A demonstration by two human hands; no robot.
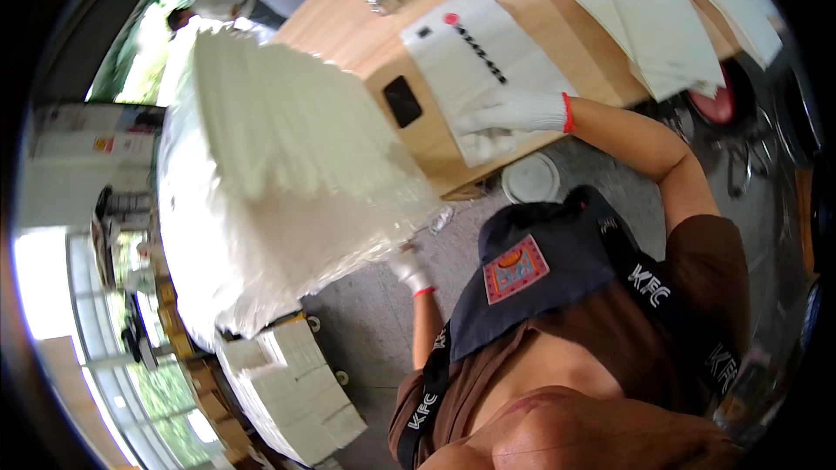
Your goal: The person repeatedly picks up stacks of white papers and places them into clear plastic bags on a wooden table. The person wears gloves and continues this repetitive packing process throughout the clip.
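A flat white rectangular sheet (461,78), bearing a red round mark (451,19) and a black line of print (481,52), is lying on the wooden counter (340,22), the gloved right hand (514,115) resting over its near end. Clear film (205,252) is enclosing a bulky white stack (287,122), and the gloved left hand (413,272) is reaching its lower edge; whether either grip is grasping anything, I cannot tell. A round white tub (531,178) is standing on the floor (374,313), its contents unclear.
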